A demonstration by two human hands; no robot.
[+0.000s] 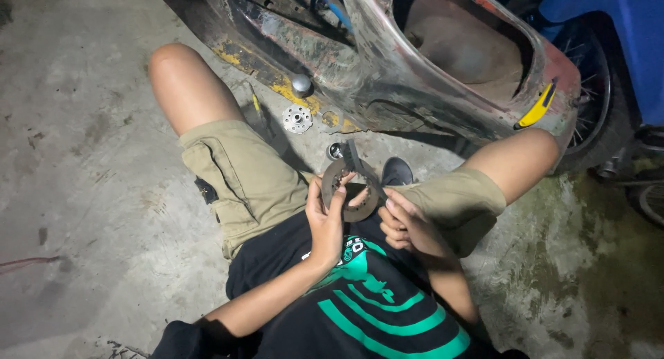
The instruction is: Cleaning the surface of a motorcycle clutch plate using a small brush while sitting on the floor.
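My left hand (326, 217) grips a rusty brown ring-shaped metal disc (337, 181) with small holes, held upright in front of my lap. My right hand (404, 224) is curled around a dark brush-like tool (361, 163) whose end rests on the disc's upper edge. I sit on the concrete floor in khaki shorts and a black shirt with green stripes, knees spread to either side.
A worn, rusty vehicle body (415, 68) lies just beyond my knees. On the floor beside it sit a round silver flange (297, 118), a shiny metal knob (301, 84) and a small socket-like piece (335, 150). A spoked wheel (595, 89) stands far right.
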